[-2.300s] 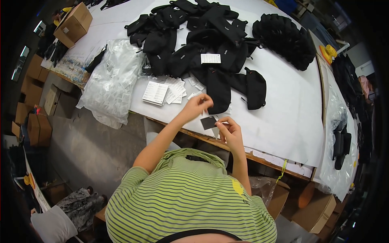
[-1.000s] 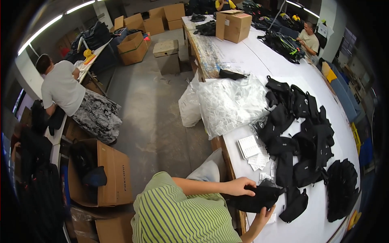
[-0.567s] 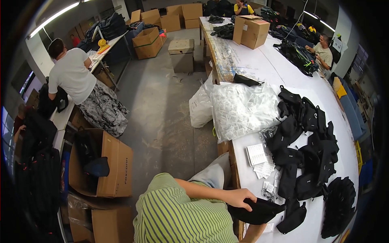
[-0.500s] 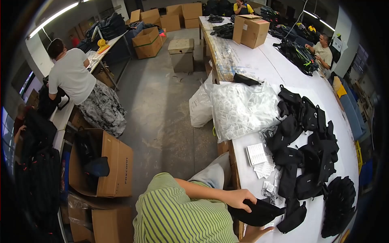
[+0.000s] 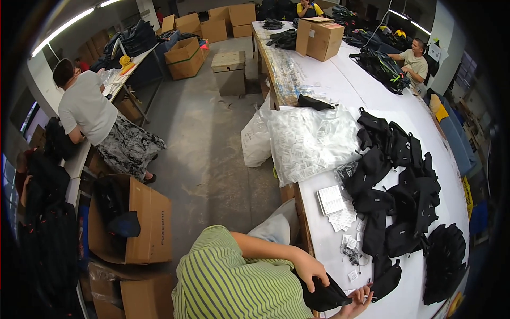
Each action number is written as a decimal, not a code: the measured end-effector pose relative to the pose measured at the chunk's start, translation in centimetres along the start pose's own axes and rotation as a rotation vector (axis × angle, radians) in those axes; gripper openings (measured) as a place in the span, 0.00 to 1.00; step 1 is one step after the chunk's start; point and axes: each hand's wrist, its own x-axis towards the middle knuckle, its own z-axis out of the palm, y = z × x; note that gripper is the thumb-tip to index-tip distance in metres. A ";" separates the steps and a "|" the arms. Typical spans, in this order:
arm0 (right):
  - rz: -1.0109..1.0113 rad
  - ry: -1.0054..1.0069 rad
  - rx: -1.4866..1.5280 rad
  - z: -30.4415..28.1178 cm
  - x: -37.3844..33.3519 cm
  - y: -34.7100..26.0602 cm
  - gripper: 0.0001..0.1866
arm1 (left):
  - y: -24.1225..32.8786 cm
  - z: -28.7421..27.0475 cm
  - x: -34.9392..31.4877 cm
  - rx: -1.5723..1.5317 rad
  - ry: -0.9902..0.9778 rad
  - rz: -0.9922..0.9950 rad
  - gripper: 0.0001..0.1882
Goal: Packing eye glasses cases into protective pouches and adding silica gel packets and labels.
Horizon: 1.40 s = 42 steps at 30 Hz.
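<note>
At the near table edge, my left hand [image 5: 309,267] grips the upper side of a small black fabric pouch [image 5: 325,295], fingers bent over it. My right hand [image 5: 358,303] is at the pouch's right end, its fingers curled and the thumb side against the tip; what lies between those fingers is too small to make out. Just beyond are small white tags with black cords [image 5: 350,250]. Another black pouch [image 5: 387,282] lies right beside my right hand. Printed white cards [image 5: 331,201] sit in a stack farther up.
A large clear bag of white tags [image 5: 313,141] rests on the white table [image 5: 372,80]. Many black pouches [image 5: 404,202] are heaped to the right. Open cartons [image 5: 151,218] stand left on the floor. One person [image 5: 93,111] works at the left bench, another [image 5: 416,61] at the far right.
My right hand has risen into fuller view at the pouch's right end. My left hand has shifted slightly left and down, and the pouch is tilted more steeply.
</note>
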 end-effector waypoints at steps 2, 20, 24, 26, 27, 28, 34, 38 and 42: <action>0.108 -0.345 -0.098 -1.1 -1.6 -1.9 0.35 | -0.1 0.0 -0.1 0.003 0.033 -0.009 0.20; -0.309 0.095 -0.346 -3.4 -2.9 -0.6 0.19 | 2.4 -0.2 1.4 0.110 -0.065 -0.002 0.17; -0.412 0.203 -0.389 -2.0 -2.4 1.5 0.18 | 2.7 -0.2 1.1 0.107 -0.045 -0.009 0.16; -0.484 0.263 -0.405 -0.3 -2.6 3.4 0.19 | 2.6 -0.2 1.3 0.106 -0.065 -0.007 0.16; -0.465 0.339 -0.299 1.2 -2.7 4.4 0.20 | 2.5 -0.2 1.4 0.108 -0.064 -0.019 0.16; -0.470 0.339 -0.304 1.2 -2.8 4.3 0.20 | 2.4 -0.1 1.4 0.107 -0.063 -0.012 0.16; -0.479 0.363 -0.407 -0.9 -2.9 3.8 0.20 | 1.6 -0.1 1.8 0.103 -0.068 -0.056 0.18; -0.475 0.382 -0.473 -2.9 -2.7 3.5 0.19 | 1.8 -0.2 1.7 0.105 -0.074 -0.066 0.19; -0.475 0.397 -0.521 -3.2 -3.1 2.9 0.19 | 1.8 0.5 1.5 0.099 -0.036 -0.061 0.20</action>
